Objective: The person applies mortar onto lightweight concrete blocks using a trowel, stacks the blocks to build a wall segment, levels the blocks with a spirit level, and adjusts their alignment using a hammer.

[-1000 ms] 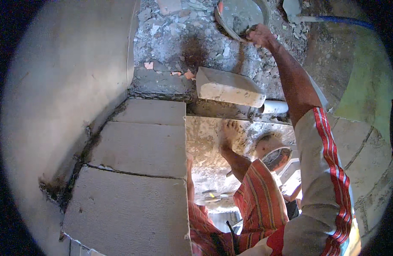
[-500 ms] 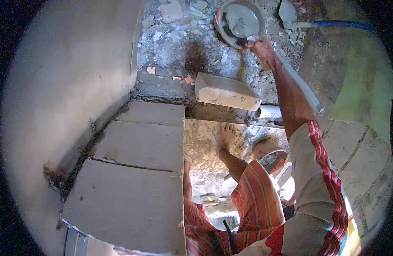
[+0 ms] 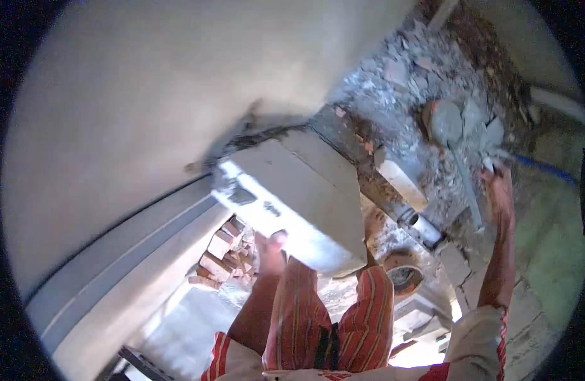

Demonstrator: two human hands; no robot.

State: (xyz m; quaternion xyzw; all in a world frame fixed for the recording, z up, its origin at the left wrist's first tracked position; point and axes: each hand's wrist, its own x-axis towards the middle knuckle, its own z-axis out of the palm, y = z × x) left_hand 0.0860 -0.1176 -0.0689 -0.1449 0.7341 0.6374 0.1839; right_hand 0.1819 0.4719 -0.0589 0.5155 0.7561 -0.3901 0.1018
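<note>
Pale blocks (image 3: 318, 181) stand placed along the wall (image 3: 178, 95), joint visible; a loose block (image 3: 401, 183) lies apart, apparently unset; grey mix (image 3: 446, 126) remains in the basin (image 3: 427, 119); the right hand (image 3: 499, 181), fingers partly curled, is just beside a blue rod (image 3: 545, 167), any grip unclear; the blurred left hand (image 3: 270, 251) is at the pale blocks' bright end, its opening and hold indeterminable.
</note>
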